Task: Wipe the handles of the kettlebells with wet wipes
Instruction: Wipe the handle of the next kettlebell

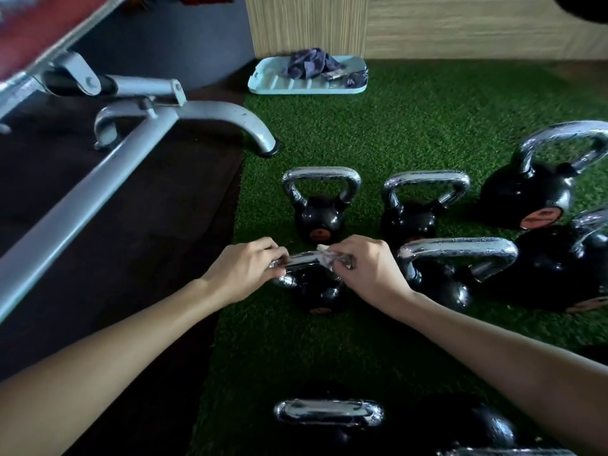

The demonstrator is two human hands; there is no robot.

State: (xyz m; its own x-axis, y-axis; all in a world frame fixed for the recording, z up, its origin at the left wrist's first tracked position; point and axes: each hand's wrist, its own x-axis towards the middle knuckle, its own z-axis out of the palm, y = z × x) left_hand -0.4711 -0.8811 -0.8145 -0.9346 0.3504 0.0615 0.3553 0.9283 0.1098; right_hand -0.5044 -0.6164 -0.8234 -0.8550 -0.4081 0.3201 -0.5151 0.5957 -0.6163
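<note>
Several black kettlebells with chrome handles stand on green turf. The small one in the middle has its chrome handle between my hands. My left hand grips the handle's left end. My right hand holds a crumpled white wet wipe wrapped on the handle's right part. Behind it stand a small kettlebell and another. To the right sit a larger one and two big ones. One more kettlebell's handle shows close to me at the bottom.
A grey weight bench frame slants across the dark rubber floor on the left, its foot resting at the turf's edge. A pale blue tray with a purple cloth lies by the wooden wall at the back.
</note>
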